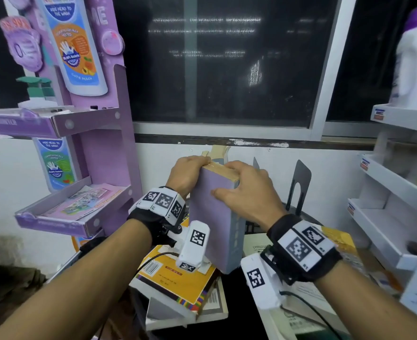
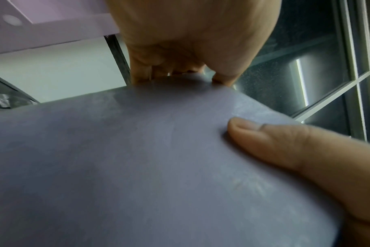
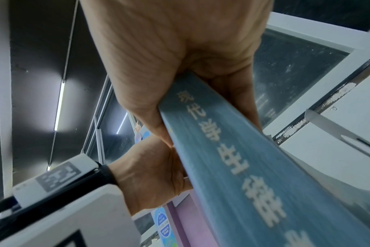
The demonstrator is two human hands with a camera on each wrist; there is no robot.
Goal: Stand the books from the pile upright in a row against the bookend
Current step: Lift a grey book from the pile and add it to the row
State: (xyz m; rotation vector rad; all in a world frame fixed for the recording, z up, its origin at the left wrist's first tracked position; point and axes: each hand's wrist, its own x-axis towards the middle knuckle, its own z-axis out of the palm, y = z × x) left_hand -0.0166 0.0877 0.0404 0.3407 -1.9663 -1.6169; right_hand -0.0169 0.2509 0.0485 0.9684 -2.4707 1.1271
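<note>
A: What lies nearest?

B: A pile of books lying flat, a yellow-covered one on top, and more flat books to the right under the right wrist.

A: And above them?

B: A thick book with a lilac cover and a grey-blue spine, held roughly upright with its top tipped a little away, its lower corner down by the pile. Both hands are on it.

A: How do the fingers sit?

B: The right hand is clamped over the top corner at the spine, thumb pressed flat on the lilac cover, fingers curled down the far side. The left hand grips the top edge at the other corner, fingers hooked over the page edges.

A: What about the bookend?

B: A dark metal bookend stands upright just beyond and to the right of the book, apart from it. A thinner upright plate shows behind the right hand.

A: Farther back?

B: A purple cardboard display stand on the left, white shelves on the right, and a dark window behind.
</note>
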